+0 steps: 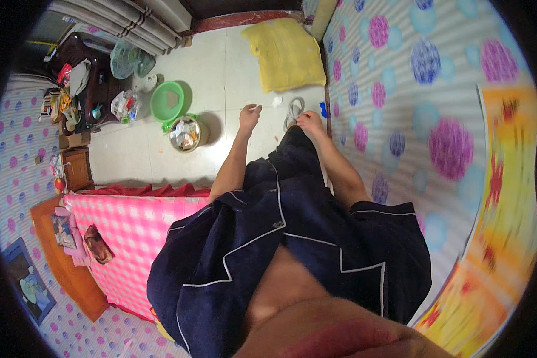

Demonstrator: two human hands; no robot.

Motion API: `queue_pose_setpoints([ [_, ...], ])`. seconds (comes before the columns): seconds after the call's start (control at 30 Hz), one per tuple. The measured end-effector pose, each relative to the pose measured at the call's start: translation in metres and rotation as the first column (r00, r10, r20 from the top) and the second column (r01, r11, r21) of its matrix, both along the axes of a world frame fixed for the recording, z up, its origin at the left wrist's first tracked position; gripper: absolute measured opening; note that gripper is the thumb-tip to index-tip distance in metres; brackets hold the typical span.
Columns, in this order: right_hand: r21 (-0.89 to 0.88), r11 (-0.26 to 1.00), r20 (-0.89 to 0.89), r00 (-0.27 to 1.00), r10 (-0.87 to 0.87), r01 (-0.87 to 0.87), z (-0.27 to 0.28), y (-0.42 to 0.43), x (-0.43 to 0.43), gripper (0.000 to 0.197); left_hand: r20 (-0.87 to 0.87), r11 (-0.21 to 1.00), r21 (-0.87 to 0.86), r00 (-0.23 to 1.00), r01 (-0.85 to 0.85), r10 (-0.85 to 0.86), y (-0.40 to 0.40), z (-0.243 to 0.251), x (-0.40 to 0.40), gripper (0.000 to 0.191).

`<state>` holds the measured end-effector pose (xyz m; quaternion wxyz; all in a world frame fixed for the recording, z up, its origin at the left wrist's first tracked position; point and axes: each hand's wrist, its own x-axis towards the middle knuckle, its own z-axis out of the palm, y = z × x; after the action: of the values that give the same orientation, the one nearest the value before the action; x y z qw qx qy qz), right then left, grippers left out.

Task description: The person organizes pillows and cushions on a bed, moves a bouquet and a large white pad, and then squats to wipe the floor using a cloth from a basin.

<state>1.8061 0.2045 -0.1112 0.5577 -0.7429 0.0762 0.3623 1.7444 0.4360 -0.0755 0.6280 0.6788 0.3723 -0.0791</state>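
Note:
My left hand point(249, 120) hangs over the tiled floor in front of me, its thumb and fingers pinched on a small white piece point(256, 108). On the other side, my right hand point(311, 121) is near the wall with its fingers curled. A small dark spot shows at its fingertips, too small to identify. Beneath and just beyond that hand is a grey-white shoe or slipper point(296, 106), partly hidden by my dark clothes point(295, 147). Beyond my hands, a white scrap point(277, 101) lies on the floor, with a blue scrap point(323, 109) by the wall.
A full waste bin point(202, 134) stands left of my left hand, beside a green plastic basin point(155, 104). A yellow cushion or folded cloth point(291, 58) lies ahead. The pink checked bed point(138, 232) is to my left; the patterned wall point(398, 107) rises close on my right.

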Motion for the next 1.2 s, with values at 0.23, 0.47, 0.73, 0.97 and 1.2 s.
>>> queue_pose_setpoints([
  [0.23,-0.249,0.964,0.278,0.947,0.164,-0.094,-0.057,0.041,0.156,0.025,-0.126,0.973,0.160,0.975,-0.164,0.185,0.032,-0.080,0.114,0.064],
  [0.47,-0.437,0.899,0.419,0.886,0.197,0.007,-0.111,0.064,0.280,0.055,-0.216,0.940,0.335,0.966,-0.066,0.145,0.062,-0.158,0.220,0.084],
  [0.73,-0.729,0.665,0.414,0.878,0.239,0.163,-0.223,0.067,0.376,0.071,-0.022,0.996,-0.083,0.999,-0.045,0.043,0.108,-0.268,0.301,0.051],
  [0.97,-0.340,0.917,0.316,0.893,0.319,-0.208,-0.228,0.062,0.368,0.044,-0.039,0.966,0.225,0.992,0.128,-0.123,0.120,-0.288,0.293,0.028],
  [1.2,-0.174,0.981,0.633,0.773,0.045,0.085,-0.055,0.107,0.309,0.018,0.170,0.939,0.102,0.936,-0.329,0.310,0.121,-0.114,0.254,0.019],
])
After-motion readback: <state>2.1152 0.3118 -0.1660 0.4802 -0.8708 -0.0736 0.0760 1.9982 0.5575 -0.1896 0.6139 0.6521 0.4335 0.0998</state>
